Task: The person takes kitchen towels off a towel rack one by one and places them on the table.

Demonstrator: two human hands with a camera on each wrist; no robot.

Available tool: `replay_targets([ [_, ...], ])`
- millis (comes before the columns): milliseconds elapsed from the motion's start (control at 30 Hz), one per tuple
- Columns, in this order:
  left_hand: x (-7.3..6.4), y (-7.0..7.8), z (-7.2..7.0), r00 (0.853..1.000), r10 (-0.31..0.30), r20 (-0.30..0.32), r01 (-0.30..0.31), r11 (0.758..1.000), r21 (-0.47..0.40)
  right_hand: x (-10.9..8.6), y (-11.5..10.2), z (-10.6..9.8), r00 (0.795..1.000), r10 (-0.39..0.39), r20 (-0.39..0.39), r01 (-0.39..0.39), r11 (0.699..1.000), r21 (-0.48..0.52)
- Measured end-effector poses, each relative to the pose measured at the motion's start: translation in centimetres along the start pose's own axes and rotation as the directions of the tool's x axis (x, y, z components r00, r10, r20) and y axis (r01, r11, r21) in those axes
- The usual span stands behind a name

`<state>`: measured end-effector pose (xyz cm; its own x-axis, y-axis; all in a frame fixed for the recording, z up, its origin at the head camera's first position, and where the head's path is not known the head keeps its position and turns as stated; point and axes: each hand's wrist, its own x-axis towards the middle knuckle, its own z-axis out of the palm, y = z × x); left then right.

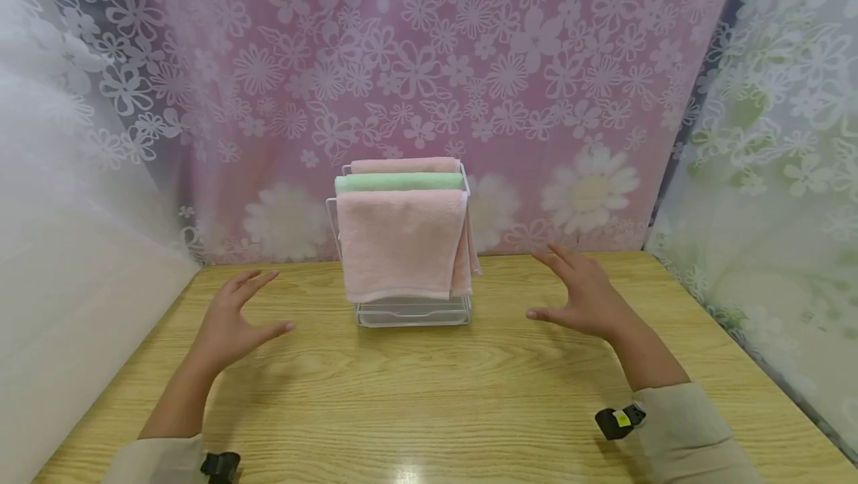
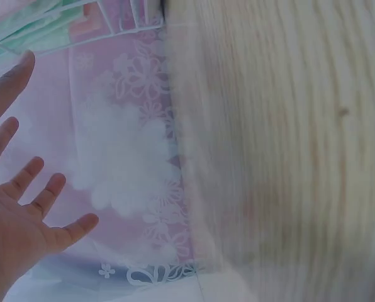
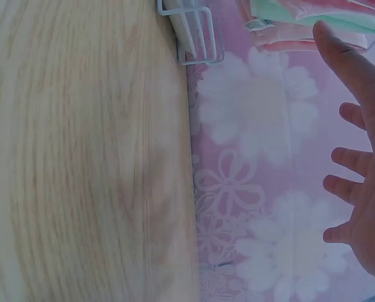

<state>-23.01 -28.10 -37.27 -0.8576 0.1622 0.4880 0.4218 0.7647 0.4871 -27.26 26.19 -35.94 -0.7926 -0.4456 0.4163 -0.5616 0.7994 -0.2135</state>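
The left forearm [image 1: 176,402] and the right forearm [image 1: 643,354] were stretched forward, well apart. The left hand [image 1: 231,324] was held with fingers [image 1: 253,287] spread and thumb [image 1: 273,330] pointed inward. The right hand [image 1: 588,294] was turned toward it, its thumb likewise parted from its fingers.

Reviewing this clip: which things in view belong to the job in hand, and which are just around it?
Likely the job, standing between the left hand and right hand:
white wire rack
front pink cloth towel
pale green cloth towel
rear pink cloth towel

Just around it:
wood-grain table
pink flower-patterned curtain
black right-wrist device
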Motion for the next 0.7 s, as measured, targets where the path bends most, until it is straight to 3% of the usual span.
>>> replay_targets([
  [300,0.5,0.8,0.4,0.997,0.064,-0.046,-0.064,0.998,0.001,0.5,-1.0,-0.7,1.0,-0.001,0.018,0.0,0.998,0.066],
  [700,1.4,1.8,0.5,0.997,0.048,-0.055,-0.05,0.998,-0.039,1.6,-2.6,-1.6,1.0,-0.023,0.019,0.021,0.992,0.125],
])
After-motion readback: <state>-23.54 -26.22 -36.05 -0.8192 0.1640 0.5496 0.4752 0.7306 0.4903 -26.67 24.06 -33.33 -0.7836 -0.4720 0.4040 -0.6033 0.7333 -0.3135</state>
